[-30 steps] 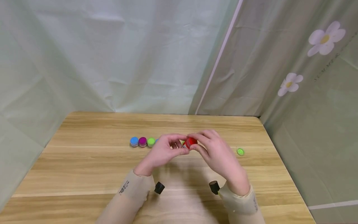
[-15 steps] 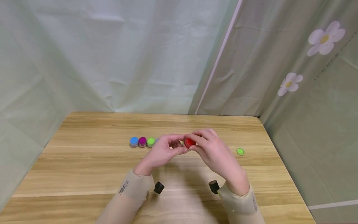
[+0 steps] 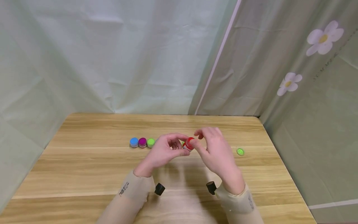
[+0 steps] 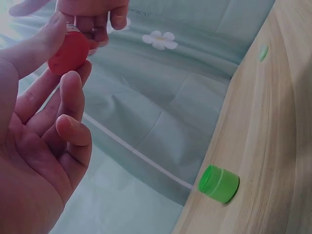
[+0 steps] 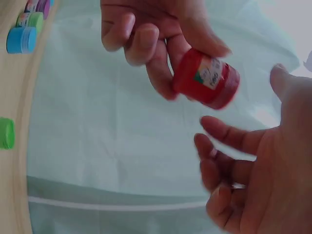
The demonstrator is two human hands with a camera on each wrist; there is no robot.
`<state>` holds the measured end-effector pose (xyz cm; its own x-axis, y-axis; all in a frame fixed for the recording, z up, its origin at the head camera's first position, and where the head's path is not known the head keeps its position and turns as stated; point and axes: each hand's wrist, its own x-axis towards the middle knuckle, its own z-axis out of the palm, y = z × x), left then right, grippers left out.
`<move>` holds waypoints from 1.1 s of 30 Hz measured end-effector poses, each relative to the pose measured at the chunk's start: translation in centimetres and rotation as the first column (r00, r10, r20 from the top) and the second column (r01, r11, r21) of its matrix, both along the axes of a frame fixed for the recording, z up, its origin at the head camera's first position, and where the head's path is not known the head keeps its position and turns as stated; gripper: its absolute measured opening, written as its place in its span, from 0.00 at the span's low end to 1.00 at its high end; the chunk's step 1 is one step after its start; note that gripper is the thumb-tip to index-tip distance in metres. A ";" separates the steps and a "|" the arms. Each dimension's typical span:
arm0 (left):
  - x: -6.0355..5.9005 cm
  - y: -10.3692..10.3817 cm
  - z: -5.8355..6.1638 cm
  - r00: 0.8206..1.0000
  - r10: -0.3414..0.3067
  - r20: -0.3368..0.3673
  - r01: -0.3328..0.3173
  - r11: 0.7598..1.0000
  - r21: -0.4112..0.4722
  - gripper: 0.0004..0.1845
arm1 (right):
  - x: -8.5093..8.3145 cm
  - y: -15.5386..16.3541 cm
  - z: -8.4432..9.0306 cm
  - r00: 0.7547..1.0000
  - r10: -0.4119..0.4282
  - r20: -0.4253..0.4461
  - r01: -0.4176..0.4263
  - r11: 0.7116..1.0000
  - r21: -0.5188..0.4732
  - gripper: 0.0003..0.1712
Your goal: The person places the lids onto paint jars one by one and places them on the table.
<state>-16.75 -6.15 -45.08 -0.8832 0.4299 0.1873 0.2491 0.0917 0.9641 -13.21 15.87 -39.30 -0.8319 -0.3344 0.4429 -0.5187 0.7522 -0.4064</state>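
A small red jar (image 3: 187, 144) with a white label and a red lid is held above the table in my left hand (image 3: 163, 152), pinched by its base between thumb and fingers. In the right wrist view the jar (image 5: 207, 78) tilts, its lid (image 5: 228, 90) towards my right hand (image 5: 263, 170). The fingers of that hand are spread and bent loosely, a small gap away from the lid. An open green jar (image 4: 219, 184) stands on the table, mostly hidden by my left hand in the head view. Its likely lid, a green disc (image 3: 240, 151), lies to the right.
A row of lidded jars stands left of my hands: blue (image 3: 134, 142), purple (image 3: 142, 142) and green (image 3: 151, 142). Another blue jar (image 5: 21, 40) follows in the right wrist view. A curtain (image 3: 156, 62) hangs behind the wooden table (image 3: 84, 168).
My right fingers, earlier gripping the red lid, have come off it and lifted. The left hand keeps its hold on the jar, and the lid is still on it.
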 end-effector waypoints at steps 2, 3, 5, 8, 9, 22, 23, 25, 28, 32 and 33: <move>0.0 0.0 0.0 1.000 0.008 -0.010 -0.008 1.000 0.006 0.19 | 0.0 0.3 0.2 0.998 0.055 -0.019 -0.056 0.998 -0.030 0.20; 0.0 -0.1 0.0 1.000 0.011 -0.015 -0.011 1.000 0.008 0.19 | 0.0 0.4 0.3 0.995 0.095 -0.039 -0.097 0.995 -0.030 0.20; 0.0 -0.1 0.0 1.000 0.011 -0.021 -0.010 1.000 0.011 0.19 | -0.2 0.7 0.4 0.980 0.184 -0.073 -0.185 0.983 -0.008 0.22; 0.0 -0.2 0.0 1.000 -0.003 -0.030 0.004 1.000 0.012 0.19 | -0.4 0.9 0.6 0.950 0.294 -0.107 -0.289 0.956 0.056 0.27; 0.0 -0.2 0.1 1.000 -0.009 -0.030 0.009 1.000 0.012 0.19 | -0.4 1.0 0.6 0.941 0.320 -0.110 -0.313 0.947 0.072 0.28; 0.1 -0.3 -0.1 0.998 -0.051 -0.047 0.052 0.998 0.029 0.17 | -0.6 1.2 0.7 0.907 0.402 -0.124 -0.394 0.915 0.087 0.26; 0.1 -0.3 -0.1 0.998 -0.046 -0.046 0.047 0.999 0.024 0.18 | -0.6 1.2 0.7 0.910 0.395 -0.122 -0.387 0.918 0.087 0.25; 0.1 -0.2 -0.1 0.998 -0.035 -0.043 0.035 0.999 0.016 0.18 | -0.6 1.3 0.6 0.920 0.376 -0.115 -0.368 0.926 0.084 0.23; 0.0 -0.2 0.0 0.999 -0.020 -0.038 0.021 1.000 0.007 0.19 | -0.6 1.2 0.5 0.935 0.340 -0.099 -0.333 0.940 0.079 0.21; 0.1 -0.1 0.0 0.999 -0.019 -0.030 0.020 1.000 0.014 0.20 | -0.6 1.0 0.4 0.951 0.297 -0.084 -0.291 0.953 0.081 0.19; 0.1 -0.1 0.0 0.999 -0.020 -0.027 0.020 1.000 0.016 0.20 | -0.6 0.9 0.4 0.954 0.289 -0.083 -0.283 0.956 0.079 0.19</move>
